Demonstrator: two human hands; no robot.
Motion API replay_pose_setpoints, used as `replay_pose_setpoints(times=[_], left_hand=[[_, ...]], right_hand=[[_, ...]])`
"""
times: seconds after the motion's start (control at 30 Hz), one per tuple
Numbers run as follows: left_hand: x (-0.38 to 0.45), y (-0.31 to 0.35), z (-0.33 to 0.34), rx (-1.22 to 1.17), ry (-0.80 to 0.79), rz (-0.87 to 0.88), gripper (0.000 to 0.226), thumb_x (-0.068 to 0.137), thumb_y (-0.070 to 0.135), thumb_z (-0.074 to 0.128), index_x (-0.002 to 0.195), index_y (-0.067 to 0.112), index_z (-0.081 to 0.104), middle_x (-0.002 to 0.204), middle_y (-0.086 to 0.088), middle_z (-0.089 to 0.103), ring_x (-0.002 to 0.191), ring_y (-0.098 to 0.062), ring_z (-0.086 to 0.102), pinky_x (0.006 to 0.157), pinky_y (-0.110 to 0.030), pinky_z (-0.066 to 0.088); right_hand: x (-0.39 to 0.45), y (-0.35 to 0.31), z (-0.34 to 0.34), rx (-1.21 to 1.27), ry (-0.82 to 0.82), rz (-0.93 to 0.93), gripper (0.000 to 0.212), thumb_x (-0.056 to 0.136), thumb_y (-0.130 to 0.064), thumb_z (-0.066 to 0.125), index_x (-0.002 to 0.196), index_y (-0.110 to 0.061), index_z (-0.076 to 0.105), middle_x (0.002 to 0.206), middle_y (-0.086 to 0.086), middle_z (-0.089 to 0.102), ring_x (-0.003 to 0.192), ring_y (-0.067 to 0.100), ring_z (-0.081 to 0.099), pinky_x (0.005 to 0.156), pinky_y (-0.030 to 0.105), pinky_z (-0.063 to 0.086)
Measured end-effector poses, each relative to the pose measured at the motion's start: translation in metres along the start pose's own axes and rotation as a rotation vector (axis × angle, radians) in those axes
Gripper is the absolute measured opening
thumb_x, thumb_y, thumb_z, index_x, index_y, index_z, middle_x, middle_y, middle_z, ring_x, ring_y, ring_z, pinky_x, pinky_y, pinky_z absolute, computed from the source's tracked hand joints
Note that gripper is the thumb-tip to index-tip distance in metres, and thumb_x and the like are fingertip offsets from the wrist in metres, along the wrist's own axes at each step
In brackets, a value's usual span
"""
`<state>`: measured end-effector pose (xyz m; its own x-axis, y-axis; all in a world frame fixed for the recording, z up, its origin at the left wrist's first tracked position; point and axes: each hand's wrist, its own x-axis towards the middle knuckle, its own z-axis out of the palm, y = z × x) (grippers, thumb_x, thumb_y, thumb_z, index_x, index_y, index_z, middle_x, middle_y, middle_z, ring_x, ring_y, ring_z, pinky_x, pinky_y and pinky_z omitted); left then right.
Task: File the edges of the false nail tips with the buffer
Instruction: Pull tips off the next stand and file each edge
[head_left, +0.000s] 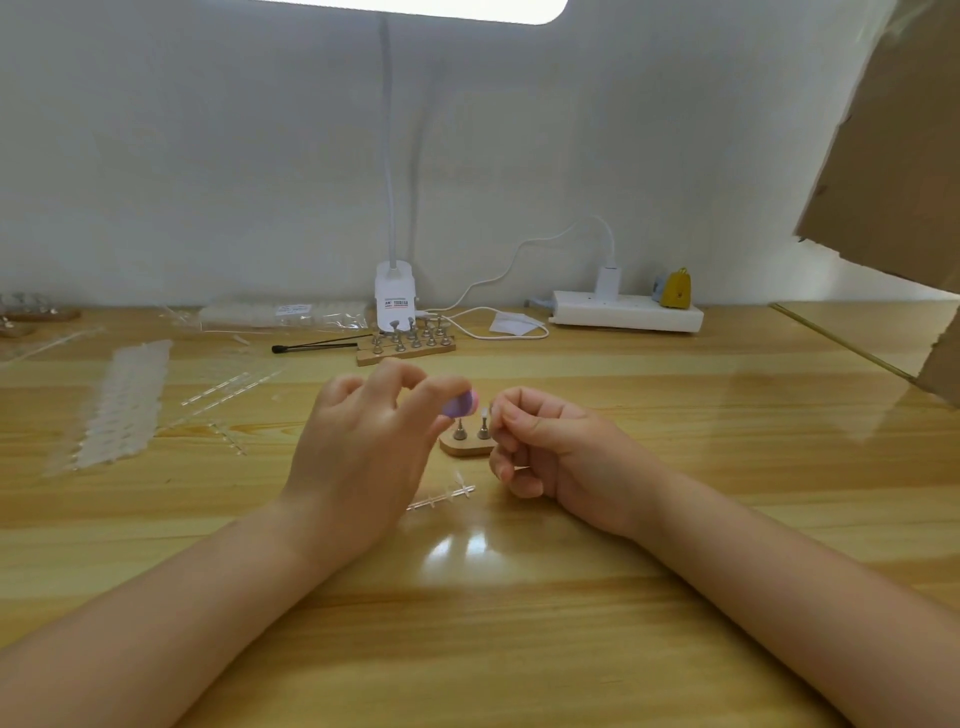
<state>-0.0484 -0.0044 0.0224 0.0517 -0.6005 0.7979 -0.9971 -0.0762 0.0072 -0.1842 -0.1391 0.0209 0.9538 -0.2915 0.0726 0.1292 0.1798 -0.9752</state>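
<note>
1. Spare tips (122, 405) lie in strips at 9 o'clock, well apart from the work.
2. The left hand (363, 447) pinches the buffer (460, 404), raised so its end faces the nail, I'd say to meet the edge.
3. The stand (467, 440) sits at centre, just beyond both hands, likely kept close for parking finished pieces.
4. The right hand (540, 441) pinches a clear nail tip (483, 413), hard to make out; its edge is blurred. Fingers hide the buffer's far half.

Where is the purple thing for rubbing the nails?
The small purple buffer is near the middle of the head view, pinched in the left hand, just above the small wooden stand with two metal pegs.
</note>
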Motion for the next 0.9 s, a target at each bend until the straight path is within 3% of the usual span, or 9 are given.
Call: replay_pose_setpoints(times=[0.1, 0.23, 0.33, 0.47, 0.53, 0.67, 0.73, 0.83, 0.9], left_hand=[[0.001, 0.007, 0.001, -0.077, 0.074, 0.102, 0.023, 0.092, 0.024, 0.051, 0.114, 0.029, 0.045, 0.097, -0.005, 0.064, 0.076, -0.022, 0.064, 0.083, -0.040, 0.043], [-0.002, 0.007, 0.006, -0.004, 0.011, 0.110, 0.043, 0.082, 0.010, 0.072, 0.110, 0.031, 0.047, 0.095, -0.005, 0.063, 0.057, -0.021, 0.059, 0.080, -0.043, 0.047], [-0.003, 0.000, 0.004, 0.008, 0.005, -0.003, 0.042, 0.084, 0.013, 0.071, 0.111, 0.031, 0.045, 0.095, -0.007, 0.063, 0.070, -0.027, 0.063, 0.080, -0.041, 0.044], [-0.001, 0.012, 0.003, -0.078, 0.094, 0.110, 0.024, 0.092, 0.023, 0.051, 0.115, 0.028, 0.046, 0.097, -0.004, 0.063, 0.074, -0.023, 0.065, 0.083, -0.039, 0.042], [-0.001, 0.014, 0.003, -0.043, 0.050, 0.134, 0.025, 0.092, 0.023, 0.053, 0.115, 0.030, 0.047, 0.096, -0.004, 0.064, 0.068, -0.023, 0.064, 0.082, -0.042, 0.044], [-0.001, 0.001, -0.001, 0.008, 0.001, -0.016, 0.029, 0.089, 0.020, 0.062, 0.114, 0.031, 0.052, 0.096, -0.004, 0.063, 0.077, -0.027, 0.065, 0.082, -0.041, 0.042], [0.000, 0.005, -0.002, -0.051, 0.038, 0.036, 0.026, 0.091, 0.024, 0.053, 0.116, 0.030, 0.048, 0.097, -0.004, 0.064, 0.082, -0.025, 0.065, 0.083, -0.041, 0.042], [0.000, 0.015, 0.002, -0.071, 0.043, 0.162, 0.027, 0.090, 0.018, 0.054, 0.113, 0.029, 0.047, 0.096, -0.005, 0.064, 0.069, -0.024, 0.064, 0.081, -0.042, 0.045], [-0.001, 0.011, 0.004, -0.037, -0.008, 0.090, 0.039, 0.086, 0.009, 0.064, 0.113, 0.030, 0.045, 0.098, -0.007, 0.064, 0.068, -0.026, 0.064, 0.081, -0.043, 0.046]], right_hand=[[0.000, 0.002, -0.001, -0.019, 0.001, 0.000, 0.010, 0.088, -0.019, 0.053, 0.090, -0.010, 0.049, 0.074, 0.002, 0.047, 0.059, 0.011, 0.051, 0.047, 0.019, 0.033], [0.000, 0.001, -0.002, -0.004, -0.003, 0.007, 0.006, 0.089, -0.017, 0.052, 0.088, -0.011, 0.050, 0.071, -0.001, 0.052, 0.058, 0.011, 0.051, 0.047, 0.018, 0.034], [0.000, 0.000, -0.001, 0.010, 0.004, -0.005, 0.009, 0.085, -0.021, 0.051, 0.084, -0.012, 0.049, 0.069, -0.001, 0.047, 0.058, 0.011, 0.050, 0.046, 0.018, 0.033], [0.001, 0.002, -0.001, -0.027, 0.008, -0.005, 0.009, 0.091, -0.017, 0.050, 0.096, -0.010, 0.048, 0.073, 0.002, 0.047, 0.058, 0.010, 0.051, 0.047, 0.019, 0.033], [0.001, 0.002, -0.001, -0.039, 0.000, -0.002, 0.011, 0.093, -0.015, 0.049, 0.103, -0.010, 0.048, 0.074, 0.002, 0.050, 0.058, 0.010, 0.051, 0.047, 0.019, 0.034], [0.001, 0.002, -0.001, 0.006, -0.006, -0.012, 0.009, 0.088, -0.020, 0.053, 0.087, -0.012, 0.049, 0.072, 0.000, 0.046, 0.060, 0.012, 0.051, 0.046, 0.019, 0.033], [0.001, 0.002, 0.000, -0.015, -0.009, -0.010, 0.010, 0.088, -0.021, 0.053, 0.088, -0.012, 0.049, 0.073, 0.002, 0.045, 0.060, 0.012, 0.050, 0.046, 0.019, 0.032], [0.001, 0.003, -0.001, -0.042, -0.018, -0.012, 0.005, 0.091, -0.014, 0.054, 0.092, -0.011, 0.050, 0.075, 0.001, 0.054, 0.059, 0.010, 0.051, 0.047, 0.018, 0.034], [0.000, 0.002, -0.002, -0.016, -0.007, -0.011, 0.004, 0.090, -0.016, 0.052, 0.090, -0.012, 0.050, 0.075, -0.001, 0.053, 0.059, 0.010, 0.051, 0.046, 0.019, 0.034]])
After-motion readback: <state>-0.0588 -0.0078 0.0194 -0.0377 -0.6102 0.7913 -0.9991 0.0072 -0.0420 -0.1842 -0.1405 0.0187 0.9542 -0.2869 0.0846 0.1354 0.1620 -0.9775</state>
